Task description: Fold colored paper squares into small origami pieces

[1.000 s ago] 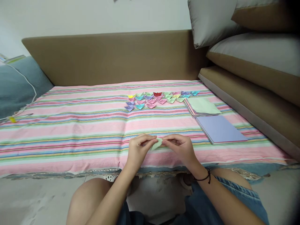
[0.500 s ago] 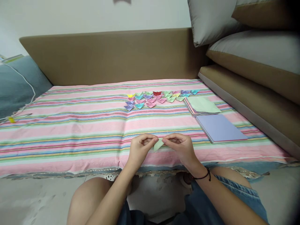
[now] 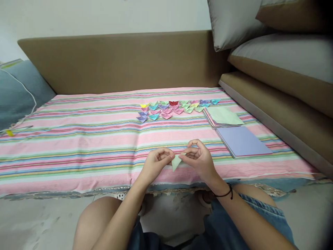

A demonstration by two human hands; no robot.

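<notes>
Between both hands is a small folded piece of light green paper [image 3: 176, 163], its pointed end hanging down. My left hand [image 3: 158, 162] pinches its left edge between thumb and fingers. On the other side, my right hand [image 3: 198, 160] grips the paper's upper right part with thumb and index finger, its other fingers partly raised. The fingertips hide the paper's top corners. Farther back on the striped cloth stand several small folded paper boats [image 3: 167, 115] in rows, in pink, blue, purple, green, yellow and red.
Right of the boats lie a stack of coloured paper with a pale green sheet [image 3: 224, 116] on top and a lavender paper stack [image 3: 241, 141]. Large cushions [image 3: 283, 62] are piled at the right. A white cable [image 3: 24, 85] runs along the left side over the striped cloth [image 3: 104, 146].
The green paper has turned, so its tip points more straight down. My right hand's fingers have lifted and spread, while my left hand keeps nearly the same place.
</notes>
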